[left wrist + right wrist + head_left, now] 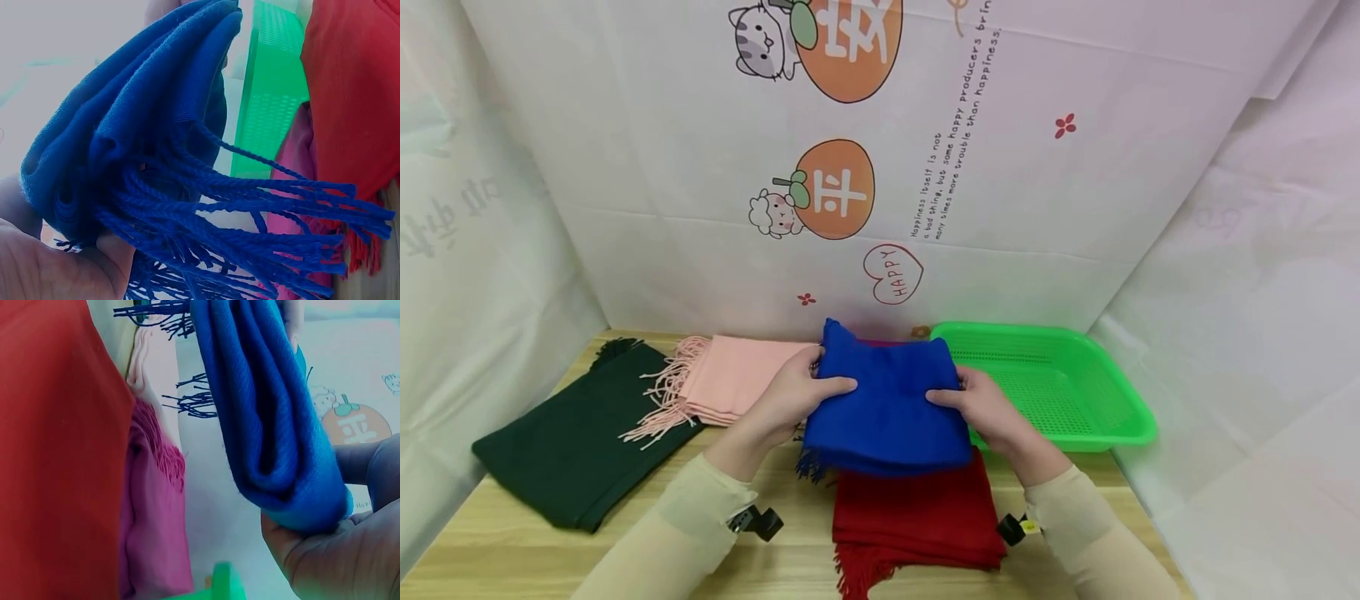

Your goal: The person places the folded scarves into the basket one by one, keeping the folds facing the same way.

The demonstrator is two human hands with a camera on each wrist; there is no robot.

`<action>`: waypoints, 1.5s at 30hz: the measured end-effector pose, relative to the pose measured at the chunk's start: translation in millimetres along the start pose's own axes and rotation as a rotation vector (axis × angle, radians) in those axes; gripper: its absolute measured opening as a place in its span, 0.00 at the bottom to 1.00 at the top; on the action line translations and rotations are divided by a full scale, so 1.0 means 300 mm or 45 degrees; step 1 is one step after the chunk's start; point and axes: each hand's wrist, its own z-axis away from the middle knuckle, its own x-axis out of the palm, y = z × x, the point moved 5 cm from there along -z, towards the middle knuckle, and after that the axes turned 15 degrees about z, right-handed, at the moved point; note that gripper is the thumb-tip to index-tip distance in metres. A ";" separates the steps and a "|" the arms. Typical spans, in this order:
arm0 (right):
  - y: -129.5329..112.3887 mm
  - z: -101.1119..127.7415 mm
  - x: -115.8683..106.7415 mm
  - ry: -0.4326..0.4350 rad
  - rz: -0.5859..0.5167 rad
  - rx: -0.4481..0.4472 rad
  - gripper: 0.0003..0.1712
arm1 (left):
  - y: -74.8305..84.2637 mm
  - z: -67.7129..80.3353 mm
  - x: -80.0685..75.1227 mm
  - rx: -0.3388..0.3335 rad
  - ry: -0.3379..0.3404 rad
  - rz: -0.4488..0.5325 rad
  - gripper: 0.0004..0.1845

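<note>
My left hand (790, 396) and right hand (981, 408) pinch the folded blue scarf's (887, 404) side edges, lifted above the red scarf (913, 517), green basket (1075, 387) close beside.

Both hands (790, 396) (981, 408) raised, fingers curled

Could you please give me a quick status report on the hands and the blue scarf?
Left hand and right hand both grip the folded blue scarf, one each side. Scarf lifted above red scarf. Green basket beside it, nothing in the way.
</note>
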 end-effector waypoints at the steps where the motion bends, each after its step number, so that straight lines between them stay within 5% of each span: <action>1: 0.003 0.000 -0.012 0.001 0.003 -0.003 0.36 | -0.001 -0.008 0.007 0.003 0.004 -0.006 0.43; 17: 0.088 -0.016 -0.158 0.024 0.080 0.028 0.40 | -0.052 -0.129 0.120 0.004 0.047 -0.042 0.46; 45: 0.235 -0.041 -0.368 0.092 0.266 0.113 0.43 | -0.123 -0.314 0.294 0.039 -0.054 -0.116 0.49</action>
